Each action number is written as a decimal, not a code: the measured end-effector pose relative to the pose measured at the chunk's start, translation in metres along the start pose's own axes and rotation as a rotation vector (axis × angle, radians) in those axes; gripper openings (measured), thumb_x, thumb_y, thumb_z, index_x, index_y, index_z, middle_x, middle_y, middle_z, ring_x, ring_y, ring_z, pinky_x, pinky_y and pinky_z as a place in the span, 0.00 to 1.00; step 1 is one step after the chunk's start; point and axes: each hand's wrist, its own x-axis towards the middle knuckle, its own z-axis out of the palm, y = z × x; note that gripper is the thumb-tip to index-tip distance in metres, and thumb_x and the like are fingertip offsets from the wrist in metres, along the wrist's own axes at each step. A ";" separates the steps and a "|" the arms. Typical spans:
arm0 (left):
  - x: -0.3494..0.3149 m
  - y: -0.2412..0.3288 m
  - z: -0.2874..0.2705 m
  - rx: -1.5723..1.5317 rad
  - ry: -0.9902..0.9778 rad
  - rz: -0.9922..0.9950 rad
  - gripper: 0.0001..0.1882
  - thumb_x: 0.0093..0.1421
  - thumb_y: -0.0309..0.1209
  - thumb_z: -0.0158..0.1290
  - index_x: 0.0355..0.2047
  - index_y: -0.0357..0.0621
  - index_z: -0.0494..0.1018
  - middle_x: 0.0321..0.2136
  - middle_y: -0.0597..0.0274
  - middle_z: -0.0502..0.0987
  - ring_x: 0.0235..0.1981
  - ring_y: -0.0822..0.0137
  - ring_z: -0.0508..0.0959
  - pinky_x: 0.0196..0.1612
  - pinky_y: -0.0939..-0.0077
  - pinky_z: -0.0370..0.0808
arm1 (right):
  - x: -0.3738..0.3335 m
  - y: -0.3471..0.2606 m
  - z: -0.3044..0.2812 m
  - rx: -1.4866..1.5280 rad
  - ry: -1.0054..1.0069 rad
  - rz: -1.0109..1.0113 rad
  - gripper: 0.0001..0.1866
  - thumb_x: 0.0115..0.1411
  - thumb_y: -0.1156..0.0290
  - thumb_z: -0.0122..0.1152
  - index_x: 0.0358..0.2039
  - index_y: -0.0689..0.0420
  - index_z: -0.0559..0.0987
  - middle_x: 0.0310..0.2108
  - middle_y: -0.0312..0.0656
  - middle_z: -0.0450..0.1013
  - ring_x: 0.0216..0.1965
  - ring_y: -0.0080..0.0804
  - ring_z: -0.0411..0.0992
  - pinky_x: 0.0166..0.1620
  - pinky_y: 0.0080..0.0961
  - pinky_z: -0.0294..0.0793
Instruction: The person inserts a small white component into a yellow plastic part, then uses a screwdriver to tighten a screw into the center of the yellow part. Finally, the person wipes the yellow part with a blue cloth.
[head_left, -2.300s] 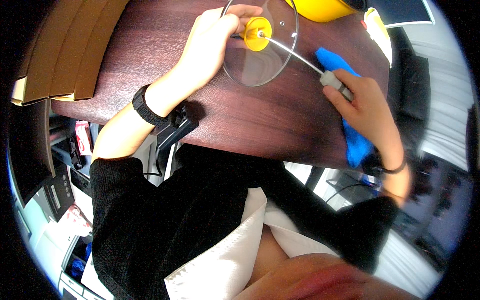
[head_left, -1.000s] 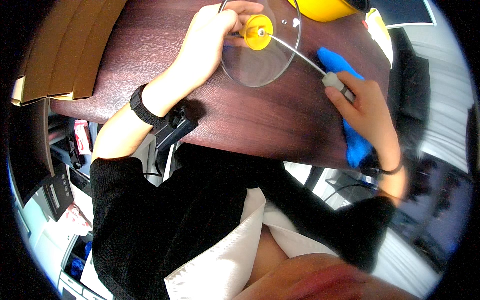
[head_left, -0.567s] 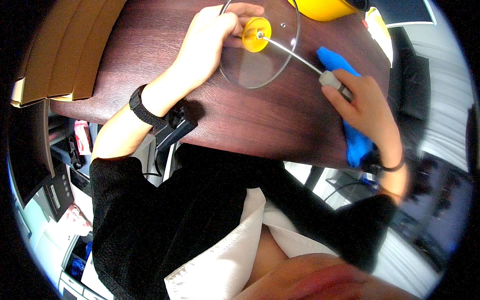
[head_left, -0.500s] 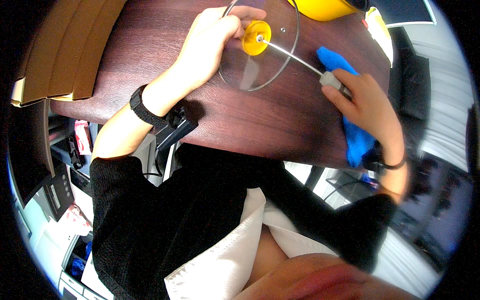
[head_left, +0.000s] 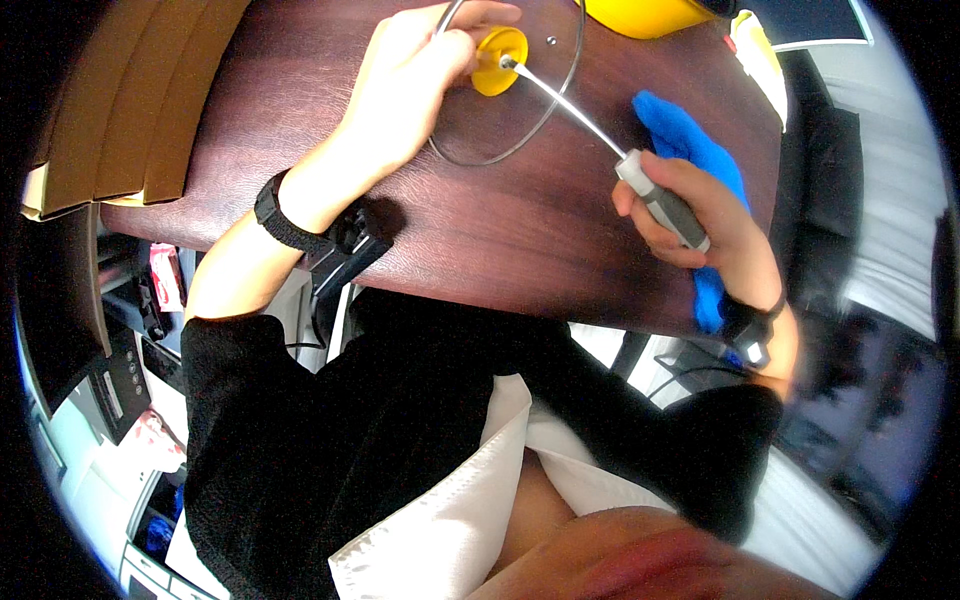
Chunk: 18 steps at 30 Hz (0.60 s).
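The left hand (head_left: 405, 85) has its fingers closed around a round yellow knob (head_left: 500, 50), one finger stretched along the rim of a clear lid (head_left: 510, 120), probably to stop both from turning while the knob's hollow side faces right. The lid is tilted, its far edge out of view. A screwdriver (head_left: 672, 212) points its tip at the knob's centre, though whether it is fully seated there is too small to tell. The fingers of the right hand (head_left: 725, 225) wrap its grey handle, a grip that seems meant to line the slanting shaft up with the knob. At the top, a yellow vessel (head_left: 640, 18) is partly cut off, perhaps set back for working room; a blue cloth (head_left: 690, 130) lies behind the right hand. The bench (head_left: 460, 230) is dark reddish wood with a visible grain, brown cardboard (head_left: 150, 100) at its left end and a black device (head_left: 355, 255) at its near edge, below the left forearm. Beyond its right end are black furniture (head_left: 825, 180) and pale folds, probably a curtain (head_left: 900, 200)
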 end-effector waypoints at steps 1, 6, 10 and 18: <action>0.000 0.001 0.001 0.033 -0.015 0.001 0.29 0.49 0.30 0.38 0.50 0.25 0.70 0.49 0.46 0.76 0.54 0.58 0.74 0.57 0.72 0.68 | 0.000 0.002 -0.002 -0.008 -0.035 -0.003 0.22 0.69 0.55 0.44 0.33 0.64 0.74 0.12 0.36 0.64 0.06 0.21 0.56 0.11 0.17 0.51; -0.002 0.005 0.004 0.028 -0.029 -0.080 0.30 0.49 0.30 0.38 0.53 0.28 0.70 0.48 0.47 0.77 0.52 0.60 0.75 0.55 0.72 0.70 | -0.005 0.013 -0.008 -0.654 0.252 -0.199 0.20 0.66 0.55 0.52 0.32 0.62 0.76 0.14 0.39 0.67 0.12 0.28 0.64 0.18 0.24 0.58; 0.001 0.007 0.002 -0.052 -0.029 -0.153 0.30 0.51 0.31 0.37 0.52 0.29 0.70 0.48 0.47 0.77 0.52 0.60 0.75 0.51 0.70 0.73 | -0.012 0.009 -0.003 -1.190 0.489 -0.377 0.15 0.63 0.60 0.57 0.33 0.61 0.77 0.20 0.47 0.71 0.20 0.42 0.70 0.24 0.33 0.64; 0.000 0.005 0.002 -0.067 -0.024 -0.160 0.30 0.52 0.34 0.37 0.52 0.28 0.70 0.48 0.46 0.77 0.51 0.60 0.75 0.53 0.67 0.73 | -0.013 0.004 -0.001 -1.319 0.577 -0.575 0.14 0.60 0.59 0.60 0.36 0.57 0.79 0.24 0.50 0.74 0.26 0.51 0.74 0.29 0.36 0.71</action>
